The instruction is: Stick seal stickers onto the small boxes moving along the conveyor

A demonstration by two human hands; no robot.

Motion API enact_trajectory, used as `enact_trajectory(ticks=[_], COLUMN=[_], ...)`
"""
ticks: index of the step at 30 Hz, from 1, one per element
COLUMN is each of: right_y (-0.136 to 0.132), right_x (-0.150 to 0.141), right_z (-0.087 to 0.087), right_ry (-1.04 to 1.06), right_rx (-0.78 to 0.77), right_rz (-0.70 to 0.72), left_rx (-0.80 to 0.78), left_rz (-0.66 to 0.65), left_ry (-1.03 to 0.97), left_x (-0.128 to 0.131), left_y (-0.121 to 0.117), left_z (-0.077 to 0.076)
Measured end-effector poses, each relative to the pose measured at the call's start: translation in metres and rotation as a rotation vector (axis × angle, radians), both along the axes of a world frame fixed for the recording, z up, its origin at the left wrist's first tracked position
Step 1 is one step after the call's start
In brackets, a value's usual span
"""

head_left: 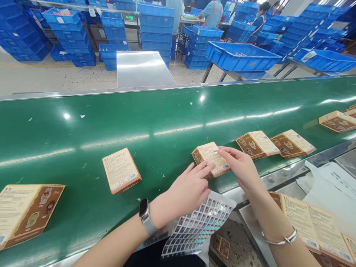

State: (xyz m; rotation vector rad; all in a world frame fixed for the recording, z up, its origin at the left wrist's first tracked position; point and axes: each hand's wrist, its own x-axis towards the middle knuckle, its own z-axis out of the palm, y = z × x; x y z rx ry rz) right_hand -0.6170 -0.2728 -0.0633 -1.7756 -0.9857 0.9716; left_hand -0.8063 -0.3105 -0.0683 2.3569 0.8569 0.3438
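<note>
My left hand [187, 191], with a watch on its wrist, has its fingertips resting on a small brown-and-cream carton [206, 151] on the green conveyor belt. A sheet of small shiny stickers [198, 230] hangs beneath this hand, held near the thumb; the exact grip is hidden. My right hand [243, 168], with a bangle on the wrist, pinches a tiny shiny sticker [216, 152] against the carton's printed upper face. Text and a barcode show on that face.
Along the green belt [83, 129] lie more cartons: one [121, 168] to the left, another [30, 211] at the far left, several to the right. More cartons [306, 220] and white papers [330, 189] lie at lower right. Blue crates [241, 55] and people stand beyond.
</note>
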Motion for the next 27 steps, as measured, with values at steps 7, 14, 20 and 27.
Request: enact_trajectory(ticks=[7, 14, 20, 27], right_y=[0.005, 0.01, 0.024, -0.038], right_x=[0.009, 0.018, 0.033, -0.006], right_z=[-0.003, -0.016, -0.009, 0.048], right_ry=[-0.201, -0.432, -0.383, -0.63], right_rx=[0.028, 0.176, 0.109, 0.379], right_rz=[0.021, -0.095, -0.155, 0.463], left_rx=[-0.012, -0.005, -0.053, -0.525], left_rz=[-0.028, -0.079, -0.069, 0.287], left_ry=[-0.006, 0.008, -0.146, -0.367], left_x=[0.015, 0.028, 0.026, -0.028], left_y=[0.009, 0.021, 0.024, -0.003], left_z=[0.003, 0.004, 0.006, 0.029])
